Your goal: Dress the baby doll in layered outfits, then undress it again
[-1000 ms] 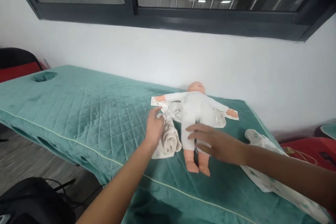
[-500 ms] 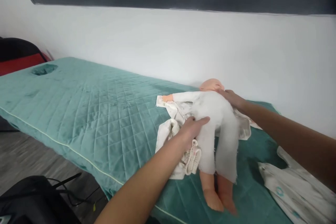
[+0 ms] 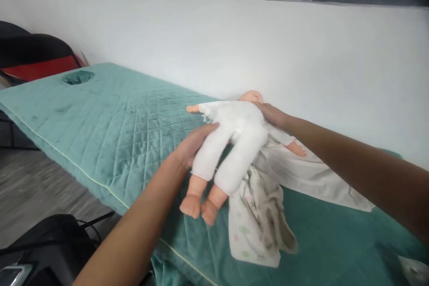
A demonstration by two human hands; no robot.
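Observation:
A baby doll with a white cloth body and pinkish plastic head, hands and feet lies on its back, its feet towards me. My left hand grips the doll's side at the hip and upper leg, its fingers partly hidden beneath. My right hand holds it by the neck and shoulder; those fingertips are hidden behind the body. Beside and partly under the doll's leg and arm spreads a rumpled pale printed baby garment, with white cloth stretching rightwards from it.
A green quilted cover lies over the long bed, which has a round hole at its far left end. Behind it stands a white wall. A black bag-like object is at lower left, and a red and black chair beyond the bed.
Both hands have moved the doll left, off most of the garment, which now shows to its right. Its legs have swung leftwards. The view has turned to the left and down a little.

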